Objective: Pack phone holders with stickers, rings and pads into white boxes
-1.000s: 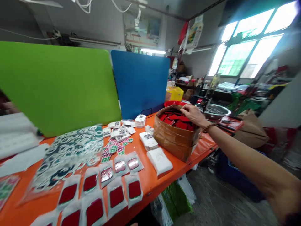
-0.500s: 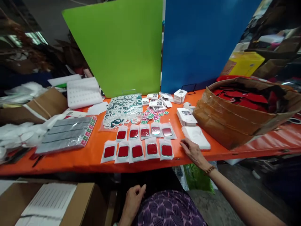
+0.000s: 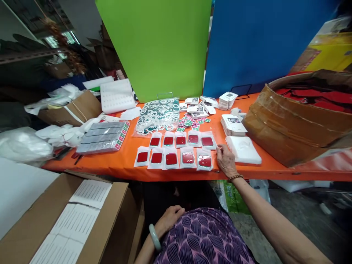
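Observation:
My right hand [image 3: 226, 160] rests on the front of the orange table, loosely spread, with nothing visible in it. It sits between the nearest white pouch with a red square [image 3: 204, 160] and a stack of white pouches [image 3: 244, 150]. Several more such pouches lie in two rows to its left, each showing a red, rounded square piece [image 3: 171, 158]. My left hand [image 3: 172, 217], below a pale bangle, lies on my lap against the purple patterned clothing, fingers stretched out and holding nothing.
Behind the rows lie a clear bag of green and white rings [image 3: 158, 115], small pink and green tags [image 3: 189, 123] and stacks of white printed cards [image 3: 233, 125]. A carton of red pieces [image 3: 277, 128] stands at right. An open carton [image 3: 121, 198] is at lower left.
The view has swung, shifting the table leftward and rightward items outward. My right hand has settled lower beside the nearest pouch. My left hand's fingers have uncurled onto my lap.

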`<state>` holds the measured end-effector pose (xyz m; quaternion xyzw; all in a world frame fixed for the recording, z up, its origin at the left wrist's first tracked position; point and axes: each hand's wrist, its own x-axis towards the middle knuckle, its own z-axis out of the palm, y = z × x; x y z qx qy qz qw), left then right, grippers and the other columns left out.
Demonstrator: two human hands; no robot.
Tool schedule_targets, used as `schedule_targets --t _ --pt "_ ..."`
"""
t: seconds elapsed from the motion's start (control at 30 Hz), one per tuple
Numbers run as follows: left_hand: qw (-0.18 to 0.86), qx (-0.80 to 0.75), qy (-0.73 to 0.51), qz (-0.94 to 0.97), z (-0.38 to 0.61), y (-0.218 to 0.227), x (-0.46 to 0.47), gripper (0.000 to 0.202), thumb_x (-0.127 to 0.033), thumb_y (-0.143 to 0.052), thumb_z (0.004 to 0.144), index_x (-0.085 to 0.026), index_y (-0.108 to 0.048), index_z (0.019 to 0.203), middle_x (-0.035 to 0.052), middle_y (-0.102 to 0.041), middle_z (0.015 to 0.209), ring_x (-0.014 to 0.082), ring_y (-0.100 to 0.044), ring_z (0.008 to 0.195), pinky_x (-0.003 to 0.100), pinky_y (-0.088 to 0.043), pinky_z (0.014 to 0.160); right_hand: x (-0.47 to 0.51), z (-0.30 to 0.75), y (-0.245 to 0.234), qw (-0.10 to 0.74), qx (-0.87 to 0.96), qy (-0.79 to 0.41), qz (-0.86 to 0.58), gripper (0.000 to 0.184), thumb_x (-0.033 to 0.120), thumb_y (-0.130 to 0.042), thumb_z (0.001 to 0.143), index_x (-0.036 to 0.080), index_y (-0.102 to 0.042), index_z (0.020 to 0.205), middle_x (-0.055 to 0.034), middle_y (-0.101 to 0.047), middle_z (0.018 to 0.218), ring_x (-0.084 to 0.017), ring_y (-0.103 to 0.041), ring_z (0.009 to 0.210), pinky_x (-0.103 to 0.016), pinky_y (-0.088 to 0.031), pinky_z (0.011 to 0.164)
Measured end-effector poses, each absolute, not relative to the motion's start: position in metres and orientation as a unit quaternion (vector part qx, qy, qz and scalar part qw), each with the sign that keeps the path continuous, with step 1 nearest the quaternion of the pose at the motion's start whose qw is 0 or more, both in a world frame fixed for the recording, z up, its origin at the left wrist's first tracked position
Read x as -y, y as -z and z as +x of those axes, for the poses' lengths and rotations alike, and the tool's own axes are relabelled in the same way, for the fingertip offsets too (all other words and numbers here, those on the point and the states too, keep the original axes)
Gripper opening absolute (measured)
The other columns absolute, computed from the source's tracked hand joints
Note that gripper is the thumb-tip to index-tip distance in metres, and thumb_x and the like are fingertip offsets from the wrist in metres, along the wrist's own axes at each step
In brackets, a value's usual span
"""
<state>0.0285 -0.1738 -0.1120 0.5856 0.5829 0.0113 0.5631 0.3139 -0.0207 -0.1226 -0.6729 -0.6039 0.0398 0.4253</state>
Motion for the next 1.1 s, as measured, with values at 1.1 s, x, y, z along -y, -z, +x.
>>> schedule_targets --t 1.1 --pt "0.590 -0.579 -0.054 0.561 0.021 0.123 0.193 0.049 -0.052 -0.033 0.088 -0.016 -0.065 0.081 0.0038 -0.063 0.084 0.0192 -0.055 0.082 0.030 -0.038 0.077 0.026 0.309 0.127 0.424 0.600 0.000 -0.679 0.028 0.029 -0.037 0.087 0.013 -0.060 0.093 -0.0127 -0.064 0.083 -0.024 -0.055 0.074 -0.033 -0.039 0.066"
